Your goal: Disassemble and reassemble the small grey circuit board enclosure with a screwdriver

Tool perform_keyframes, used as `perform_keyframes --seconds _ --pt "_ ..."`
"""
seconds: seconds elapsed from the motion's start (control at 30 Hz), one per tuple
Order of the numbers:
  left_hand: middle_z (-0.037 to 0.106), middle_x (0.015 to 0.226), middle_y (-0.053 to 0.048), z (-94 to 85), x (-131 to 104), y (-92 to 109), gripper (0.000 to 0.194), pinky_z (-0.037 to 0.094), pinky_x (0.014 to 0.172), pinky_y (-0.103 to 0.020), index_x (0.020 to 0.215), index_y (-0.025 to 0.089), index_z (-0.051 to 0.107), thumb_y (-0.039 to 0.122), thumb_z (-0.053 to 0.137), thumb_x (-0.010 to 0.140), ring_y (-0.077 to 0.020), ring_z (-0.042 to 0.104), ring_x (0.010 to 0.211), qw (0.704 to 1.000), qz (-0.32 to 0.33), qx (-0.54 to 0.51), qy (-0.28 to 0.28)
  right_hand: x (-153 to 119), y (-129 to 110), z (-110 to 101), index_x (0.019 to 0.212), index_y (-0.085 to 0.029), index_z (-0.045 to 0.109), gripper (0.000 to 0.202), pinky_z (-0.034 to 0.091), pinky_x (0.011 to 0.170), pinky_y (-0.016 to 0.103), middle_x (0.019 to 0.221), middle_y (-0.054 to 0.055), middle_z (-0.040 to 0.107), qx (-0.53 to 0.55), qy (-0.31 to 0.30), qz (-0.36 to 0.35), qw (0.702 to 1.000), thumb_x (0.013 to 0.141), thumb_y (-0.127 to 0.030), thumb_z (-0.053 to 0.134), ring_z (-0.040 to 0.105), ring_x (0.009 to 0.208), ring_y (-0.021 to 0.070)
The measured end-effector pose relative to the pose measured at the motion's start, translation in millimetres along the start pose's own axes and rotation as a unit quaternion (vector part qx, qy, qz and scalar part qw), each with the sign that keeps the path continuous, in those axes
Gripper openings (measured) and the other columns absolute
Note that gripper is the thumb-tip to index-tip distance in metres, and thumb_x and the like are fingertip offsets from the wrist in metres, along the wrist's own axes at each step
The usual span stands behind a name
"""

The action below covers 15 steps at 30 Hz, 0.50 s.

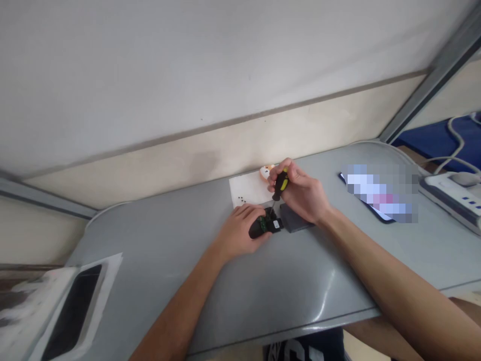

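My left hand (244,228) is wrapped round a black computer mouse (256,228) on the grey table, whose inside shows a green circuit board (263,221). In my right hand (302,193) is a black and yellow screwdriver (281,185), tilted, with its thin shaft pointing down at the opened mouse. Whether the tip touches a screw is too small to tell. Just right of the mouse, partly under my right hand, lies a dark grey flat block (295,219). Several tiny dark screws (241,199) rest on a white sheet of paper (250,188) behind my left hand.
A small orange and white animal figure (265,173) stands at the back by the wall. To the right lie a lit phone (370,193) and a white power strip (453,195) with cables. At the left, a dark flat object (75,311) lies on white paper.
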<state>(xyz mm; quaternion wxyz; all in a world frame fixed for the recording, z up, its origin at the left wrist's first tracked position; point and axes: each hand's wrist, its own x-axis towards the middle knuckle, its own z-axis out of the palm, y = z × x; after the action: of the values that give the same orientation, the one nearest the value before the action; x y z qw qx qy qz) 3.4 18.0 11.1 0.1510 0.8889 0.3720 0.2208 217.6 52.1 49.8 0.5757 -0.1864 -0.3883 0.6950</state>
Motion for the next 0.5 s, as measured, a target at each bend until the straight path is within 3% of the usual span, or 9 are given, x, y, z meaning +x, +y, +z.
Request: perform_keyframes --seconds 0.13,0.3,0.4,0.5 --pt "0.071 0.127 -0.007 1.1 -0.6 -1.0 0.031 0.050 0.106 -0.048 0.115 0.024 0.062 0.034 0.073 0.088 -0.0277 0.064 0.119 1.000 0.004 0.005 0.003 -1.1 0.0 0.8 0.083 -0.022 0.060 0.028 0.046 0.066 0.033 0.076 0.003 0.049 -0.006 -0.025 0.039 0.999 0.098 -0.046 0.058 0.049 0.069 0.0179" --pt "0.070 0.129 -0.007 0.8 -0.5 -0.4 0.034 0.051 0.107 -0.048 0.121 0.025 0.064 0.034 0.073 0.090 -0.0264 0.065 0.119 1.000 0.017 0.009 0.013 -2.1 1.9 6.1 0.082 -0.024 0.055 0.040 0.040 0.055 0.030 0.066 -0.002 0.035 0.020 0.022 0.025 0.999 0.098 -0.061 0.055 0.034 0.056 0.0144" --pt "0.071 0.129 -0.007 0.5 -0.3 -0.5 0.035 0.050 0.107 -0.048 0.122 0.025 0.064 0.033 0.073 0.089 -0.0263 0.065 0.118 1.000 0.020 0.008 0.015 -0.6 2.7 3.8 0.082 -0.024 0.053 0.034 0.037 0.053 0.027 0.065 -0.003 0.033 0.041 0.021 0.011 0.999 0.097 -0.054 0.060 0.030 0.054 0.0129" --pt "0.070 0.130 -0.007 0.4 -0.3 -0.5 0.035 0.050 0.107 -0.047 0.122 0.024 0.064 0.033 0.073 0.089 -0.0264 0.065 0.119 1.000 0.019 0.008 0.013 1.3 2.5 -0.1 0.082 -0.023 0.055 0.028 0.043 0.060 0.028 0.074 0.000 0.045 0.041 0.021 -0.001 0.999 0.098 -0.045 0.061 0.044 0.063 0.0138"
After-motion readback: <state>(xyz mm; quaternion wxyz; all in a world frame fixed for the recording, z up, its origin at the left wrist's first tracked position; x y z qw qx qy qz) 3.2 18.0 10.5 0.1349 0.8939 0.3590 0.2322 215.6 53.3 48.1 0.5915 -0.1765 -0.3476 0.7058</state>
